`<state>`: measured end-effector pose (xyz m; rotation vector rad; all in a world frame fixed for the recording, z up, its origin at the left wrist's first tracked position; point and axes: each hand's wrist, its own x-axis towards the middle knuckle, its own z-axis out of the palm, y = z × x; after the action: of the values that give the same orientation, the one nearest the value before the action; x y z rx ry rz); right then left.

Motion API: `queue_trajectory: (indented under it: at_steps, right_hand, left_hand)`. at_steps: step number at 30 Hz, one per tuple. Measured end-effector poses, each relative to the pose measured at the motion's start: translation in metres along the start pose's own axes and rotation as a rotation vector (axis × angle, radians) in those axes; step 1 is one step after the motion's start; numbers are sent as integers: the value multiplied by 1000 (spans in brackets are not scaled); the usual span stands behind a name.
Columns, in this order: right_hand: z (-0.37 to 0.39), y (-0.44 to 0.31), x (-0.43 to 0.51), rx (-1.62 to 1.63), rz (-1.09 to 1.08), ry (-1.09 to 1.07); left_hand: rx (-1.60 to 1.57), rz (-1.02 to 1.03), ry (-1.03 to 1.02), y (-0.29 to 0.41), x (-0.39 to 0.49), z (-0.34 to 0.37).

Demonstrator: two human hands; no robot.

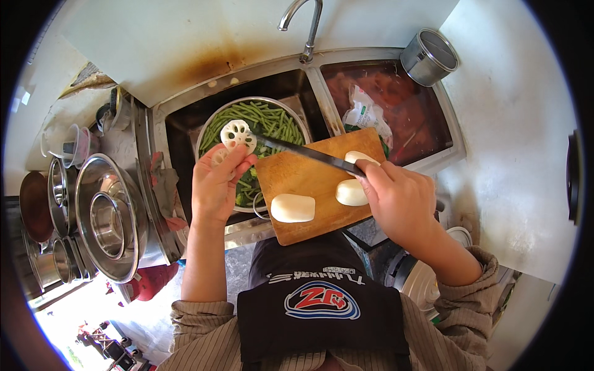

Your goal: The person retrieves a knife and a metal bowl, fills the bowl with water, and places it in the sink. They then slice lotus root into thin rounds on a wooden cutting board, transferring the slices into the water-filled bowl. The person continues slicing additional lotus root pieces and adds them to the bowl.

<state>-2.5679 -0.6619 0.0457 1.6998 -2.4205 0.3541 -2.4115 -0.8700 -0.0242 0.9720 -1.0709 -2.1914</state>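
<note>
My left hand (216, 188) pinches thin lotus root slices (236, 133), their round holes showing, above a metal bowl (304, 130) of green beans (274, 121) and broccoli. A dark-handled kitchen knife (308, 154), seen nearly edge-on, is gripped in my right hand (403, 204). Its tip meets the edge of a slice in the picture; whether they touch I cannot tell. Under the knife, a wooden cutting board (304, 174) rests across the sink front. Peeled lotus root pieces lie on it: one at the left (293, 208), one at the right (351, 193), another behind (356, 156), partly covered by my fingers.
Reddish water fills the right sink basin (413, 120), where a printed plastic bag (364, 111) lies. A metal pot (429, 58) stands at its far corner. The faucet (308, 39) rises behind the divider. Steel bowls (109, 218) crowd the left side.
</note>
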Motion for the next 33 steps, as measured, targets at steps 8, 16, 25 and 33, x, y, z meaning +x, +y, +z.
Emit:
queue_trajectory:
  at_steps: [8, 16, 25, 33]
  right_hand:
    - [40, 11, -20, 478, 412, -261]
    - [78, -2, -54, 519, 535, -453]
    - [99, -16, -59, 568, 805, -649]
    - [117, -5, -46, 718, 850, -630]
  left_hand:
    - [25, 31, 66, -14, 7, -9]
    - [740, -137, 368, -92, 80, -132]
    - [1651, -338, 304, -208, 159, -190]
    - [1282, 75, 276, -123, 124, -175]
